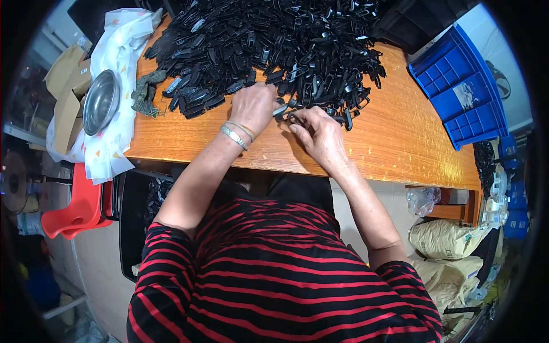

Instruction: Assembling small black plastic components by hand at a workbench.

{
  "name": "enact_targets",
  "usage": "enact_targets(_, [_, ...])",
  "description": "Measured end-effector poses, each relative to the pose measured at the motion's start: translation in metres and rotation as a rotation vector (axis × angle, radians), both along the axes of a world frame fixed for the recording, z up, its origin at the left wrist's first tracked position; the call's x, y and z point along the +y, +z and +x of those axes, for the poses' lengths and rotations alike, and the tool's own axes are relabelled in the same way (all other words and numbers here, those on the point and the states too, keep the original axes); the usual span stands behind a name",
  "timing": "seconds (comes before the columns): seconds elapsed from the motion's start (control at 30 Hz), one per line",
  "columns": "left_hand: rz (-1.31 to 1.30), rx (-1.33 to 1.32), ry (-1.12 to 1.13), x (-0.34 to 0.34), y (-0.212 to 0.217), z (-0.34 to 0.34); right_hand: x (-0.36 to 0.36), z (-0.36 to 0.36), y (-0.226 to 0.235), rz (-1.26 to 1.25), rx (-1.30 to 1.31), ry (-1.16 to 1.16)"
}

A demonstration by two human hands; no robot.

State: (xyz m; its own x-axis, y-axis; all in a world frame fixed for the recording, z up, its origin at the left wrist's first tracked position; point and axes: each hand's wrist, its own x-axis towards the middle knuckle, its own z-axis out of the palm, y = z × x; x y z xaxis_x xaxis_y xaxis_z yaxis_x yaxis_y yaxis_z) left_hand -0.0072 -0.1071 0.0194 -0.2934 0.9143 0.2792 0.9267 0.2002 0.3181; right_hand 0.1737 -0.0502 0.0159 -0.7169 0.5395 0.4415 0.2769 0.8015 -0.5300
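A large heap of small glossy black plastic parts [257, 43], many with slots or loops, covers the far middle of the wooden table [229, 151]. At its near edge my left hand [253, 107] is closed, with bracelets at the wrist. A shiny black plastic part [279, 110] sticks out from its right side; most of that hand's fingertips are hidden. Just to the right, my right hand [323, 134] pinches another dark plastic part [295, 118] between thumb and fingers. The two hands are close together, low over the wood.
Left of the heap lie a dark green knitted glove [147, 91] and a metal bowl [102, 103] on patterned white sheeting [117, 51]. A blue plastic crate [466, 86] stands at the right edge, a black crate [420, 23] behind. A red chair [80, 206] is at lower left, sacks [446, 239] at lower right.
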Motion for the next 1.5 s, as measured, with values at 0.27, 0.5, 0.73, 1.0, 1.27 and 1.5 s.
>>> enact_targets(0.27, [0.283, -0.819, -0.087, -0.025, -0.009, -0.008, -0.007, -0.010, -0.011, -0.387, 0.126, 0.003])
enact_targets(0.5, [0.263, -1.505, -0.140, -0.052, -0.007, 0.003, -0.018, -0.027, 0.004, -0.512, 0.270, 0.003])
enact_targets(0.73, [0.266, -1.384, -0.164, -0.060, -0.006, 0.006, -0.024, -0.029, 0.009, -0.364, 0.226, 0.024])
enact_targets(1.0, [0.353, -1.356, -0.170, -0.062, -0.016, 0.024, -0.030, -0.028, 0.001, -0.022, 0.248, 0.012])
enact_targets(1.27, [0.375, -1.429, -0.208, -0.072, -0.029, 0.037, -0.066, -0.027, -0.010, -0.106, 0.281, -0.044])
enact_targets(1.5, [0.358, -1.518, -0.213, -0.091, -0.030, 0.031, -0.080, -0.034, -0.021, -0.333, 0.118, 0.030])
